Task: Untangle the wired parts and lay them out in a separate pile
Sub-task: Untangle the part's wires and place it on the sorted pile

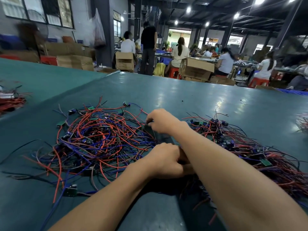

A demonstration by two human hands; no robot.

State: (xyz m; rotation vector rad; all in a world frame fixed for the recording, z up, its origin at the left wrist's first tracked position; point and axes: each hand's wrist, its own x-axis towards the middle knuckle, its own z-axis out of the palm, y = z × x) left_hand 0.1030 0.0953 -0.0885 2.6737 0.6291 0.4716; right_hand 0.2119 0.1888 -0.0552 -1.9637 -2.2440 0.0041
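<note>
Snag risk at the tangle (100, 139) edge.
Left of my arms lies the tangle; my left hand (166, 160) is clenched on its near wires, my right hand (161, 121) pinches one dark part (148, 126); the sorted pile (250, 147) lies right. A hard pull could drag neighbours along or tear leads.

To your left lies the tangle (100, 139): red, blue and black wires looped over one another in a loose, sprawling heap. Small green boards (72, 190) sit at the wire ends, and stray strands trail outward. To your right lies the pile (250, 144), its wires running roughly alongside one another.
</note>
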